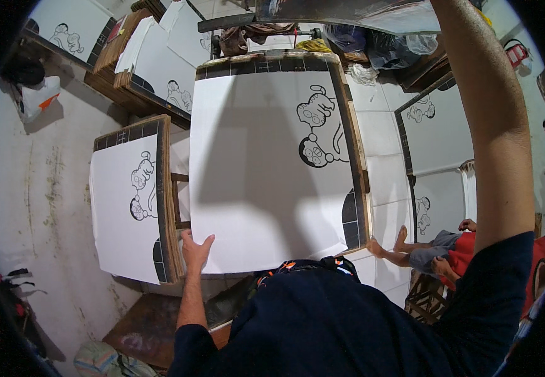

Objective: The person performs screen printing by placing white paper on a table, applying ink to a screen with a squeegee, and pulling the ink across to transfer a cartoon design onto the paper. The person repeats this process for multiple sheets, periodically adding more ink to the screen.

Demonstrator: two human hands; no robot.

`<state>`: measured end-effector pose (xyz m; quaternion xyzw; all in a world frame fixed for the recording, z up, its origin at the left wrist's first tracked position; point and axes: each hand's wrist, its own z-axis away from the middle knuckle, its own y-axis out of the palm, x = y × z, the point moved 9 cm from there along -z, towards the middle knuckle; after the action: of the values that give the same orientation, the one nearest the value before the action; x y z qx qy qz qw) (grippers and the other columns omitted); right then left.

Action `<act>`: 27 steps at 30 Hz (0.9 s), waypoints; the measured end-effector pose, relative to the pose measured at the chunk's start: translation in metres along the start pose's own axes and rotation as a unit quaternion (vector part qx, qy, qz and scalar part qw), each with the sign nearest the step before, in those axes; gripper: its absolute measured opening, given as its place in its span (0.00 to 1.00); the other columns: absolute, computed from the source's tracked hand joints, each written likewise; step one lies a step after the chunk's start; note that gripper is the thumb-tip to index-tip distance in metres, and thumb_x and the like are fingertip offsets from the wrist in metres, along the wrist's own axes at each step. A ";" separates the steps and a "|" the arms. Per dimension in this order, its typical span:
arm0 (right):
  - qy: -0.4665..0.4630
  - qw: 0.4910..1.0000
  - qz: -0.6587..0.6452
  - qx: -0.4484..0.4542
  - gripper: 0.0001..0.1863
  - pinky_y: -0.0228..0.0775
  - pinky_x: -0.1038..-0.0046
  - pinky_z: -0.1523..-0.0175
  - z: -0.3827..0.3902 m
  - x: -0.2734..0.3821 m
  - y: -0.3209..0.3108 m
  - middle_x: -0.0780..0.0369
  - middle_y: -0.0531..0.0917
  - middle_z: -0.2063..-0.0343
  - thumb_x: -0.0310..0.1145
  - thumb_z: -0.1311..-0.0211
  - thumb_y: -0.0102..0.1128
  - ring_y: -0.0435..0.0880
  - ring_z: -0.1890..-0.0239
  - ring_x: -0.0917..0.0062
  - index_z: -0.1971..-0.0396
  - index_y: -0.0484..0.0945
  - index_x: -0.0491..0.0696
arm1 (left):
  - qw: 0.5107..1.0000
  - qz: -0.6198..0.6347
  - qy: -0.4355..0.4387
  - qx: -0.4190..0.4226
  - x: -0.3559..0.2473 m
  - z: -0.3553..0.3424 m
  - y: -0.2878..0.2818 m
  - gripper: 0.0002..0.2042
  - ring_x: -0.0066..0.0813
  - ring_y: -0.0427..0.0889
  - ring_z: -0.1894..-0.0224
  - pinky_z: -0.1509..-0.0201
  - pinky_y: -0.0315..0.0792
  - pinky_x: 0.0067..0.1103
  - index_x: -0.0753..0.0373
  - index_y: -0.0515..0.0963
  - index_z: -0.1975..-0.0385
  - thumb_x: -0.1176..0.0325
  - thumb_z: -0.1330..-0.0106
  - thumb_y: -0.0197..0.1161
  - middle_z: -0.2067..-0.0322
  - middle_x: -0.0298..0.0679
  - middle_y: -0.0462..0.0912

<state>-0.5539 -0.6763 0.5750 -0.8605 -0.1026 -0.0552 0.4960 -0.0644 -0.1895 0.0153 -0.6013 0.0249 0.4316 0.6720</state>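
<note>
So the big white sheet (253,169) is lying on the wood-edged board (359,157) right in front of the person, cartoon drawing (319,129) along its right side. Left hand (196,252) is at the sheet's lower left corner, thumb spread apart from the fingers; can't really tell from here if it's touching the paper. Right arm (495,119) goes up past the framed panel (348,14), and that hand's out of view, so no clue if it's gripping anything.
</note>
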 end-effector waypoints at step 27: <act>-0.192 0.963 -0.057 -0.180 0.33 0.69 0.62 0.60 0.293 -0.007 0.062 0.60 0.84 0.72 0.68 0.57 0.76 0.82 0.69 0.63 0.69 0.83 0.50 | 0.533 0.801 0.084 0.259 -0.424 0.033 0.041 0.47 0.51 0.54 0.22 0.20 0.47 0.50 0.68 0.48 0.23 0.39 0.30 0.57 0.24 0.55 0.55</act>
<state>-0.5480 -0.4534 0.3743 -0.9226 -0.2332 0.0658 0.3001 -0.3713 -0.3998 0.2263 -0.1626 0.6628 0.7116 0.1666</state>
